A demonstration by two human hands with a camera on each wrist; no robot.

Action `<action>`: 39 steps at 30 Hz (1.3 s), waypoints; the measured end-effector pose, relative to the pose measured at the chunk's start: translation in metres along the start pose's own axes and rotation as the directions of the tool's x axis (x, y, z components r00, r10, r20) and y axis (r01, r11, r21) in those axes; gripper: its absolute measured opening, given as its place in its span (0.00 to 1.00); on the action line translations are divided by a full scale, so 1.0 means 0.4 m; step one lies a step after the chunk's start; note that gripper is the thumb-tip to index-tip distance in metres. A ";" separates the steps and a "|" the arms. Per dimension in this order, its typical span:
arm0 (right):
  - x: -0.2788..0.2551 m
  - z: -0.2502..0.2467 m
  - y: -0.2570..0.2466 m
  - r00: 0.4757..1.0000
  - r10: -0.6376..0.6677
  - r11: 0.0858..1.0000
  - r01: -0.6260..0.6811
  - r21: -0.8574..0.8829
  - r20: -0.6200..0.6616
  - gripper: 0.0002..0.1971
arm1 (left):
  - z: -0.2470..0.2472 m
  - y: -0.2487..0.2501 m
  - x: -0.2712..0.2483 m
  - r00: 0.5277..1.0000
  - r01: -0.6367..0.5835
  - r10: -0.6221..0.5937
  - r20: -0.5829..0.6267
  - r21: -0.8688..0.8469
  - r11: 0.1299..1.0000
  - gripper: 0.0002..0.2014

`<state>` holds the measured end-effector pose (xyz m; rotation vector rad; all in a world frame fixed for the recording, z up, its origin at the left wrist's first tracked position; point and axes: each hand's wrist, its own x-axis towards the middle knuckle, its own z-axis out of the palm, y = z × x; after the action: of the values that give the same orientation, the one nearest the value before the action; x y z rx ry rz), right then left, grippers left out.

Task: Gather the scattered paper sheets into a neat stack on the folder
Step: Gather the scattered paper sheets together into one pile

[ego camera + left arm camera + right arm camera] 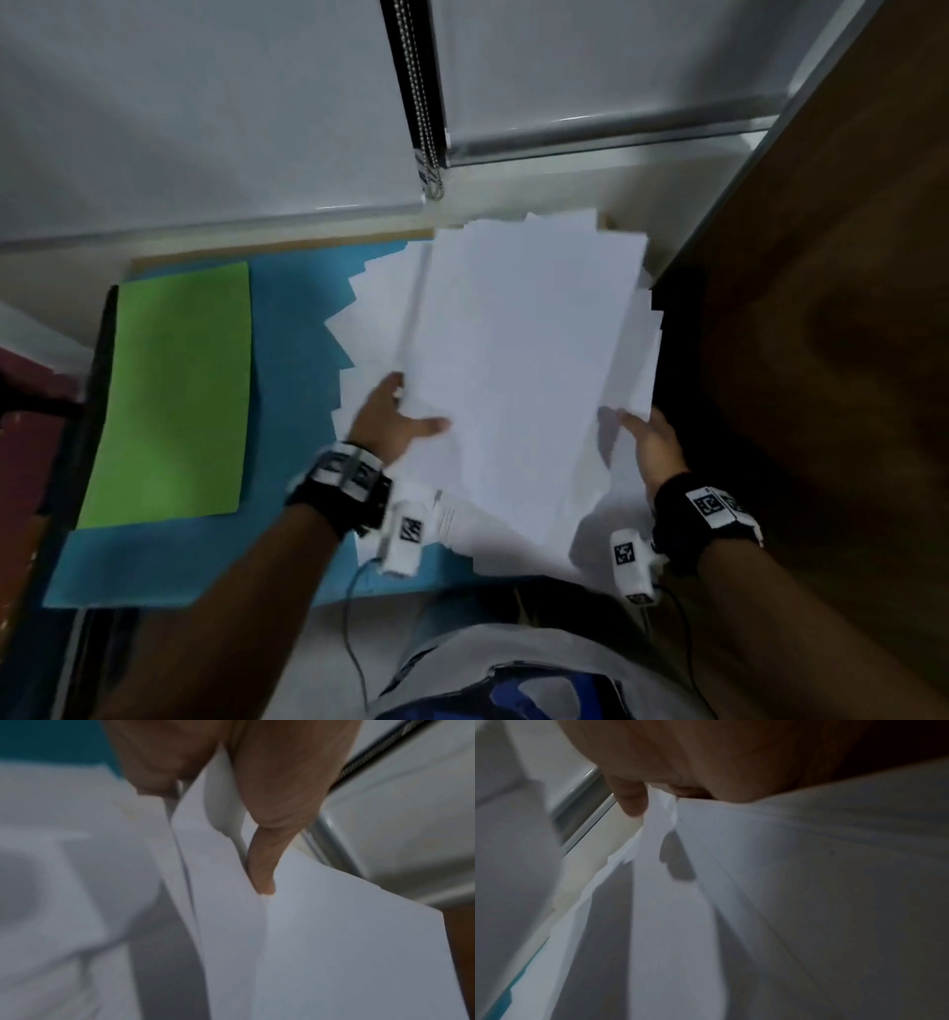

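Both hands pinch the sheets (pixel 518 370) at center frame, left hand (pixel 393 421) nearer the folder (pixel 174 390), which lies left, long axis up-frame; right hand (pixel 652 444).

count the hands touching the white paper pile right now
2. The left hand grips the pile's near left edge, thumb on top. The right hand holds the near right edge of the paper sheets; its fingers are mostly hidden.

Blue mat (pixel 292 329) covers tabletop. Bead chain (pixel 425 103) hangs at back between two white roller blinds (pixel 205 113). Brown wooden panel (pixel 821 308) stands at right. Blurred throughout.
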<state>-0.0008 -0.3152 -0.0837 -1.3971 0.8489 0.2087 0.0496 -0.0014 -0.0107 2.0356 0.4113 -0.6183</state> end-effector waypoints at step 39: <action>0.008 0.014 0.000 0.985 -0.147 0.933 0.107 -0.343 -0.093 0.24 | -0.038 0.179 0.315 0.917 -0.033 0.095 -0.388 0.163 0.986 0.30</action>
<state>0.0037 -0.3113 -0.0860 -1.7950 0.8420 0.1783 0.1933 -0.0190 -0.0270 2.3175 0.5431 -0.1961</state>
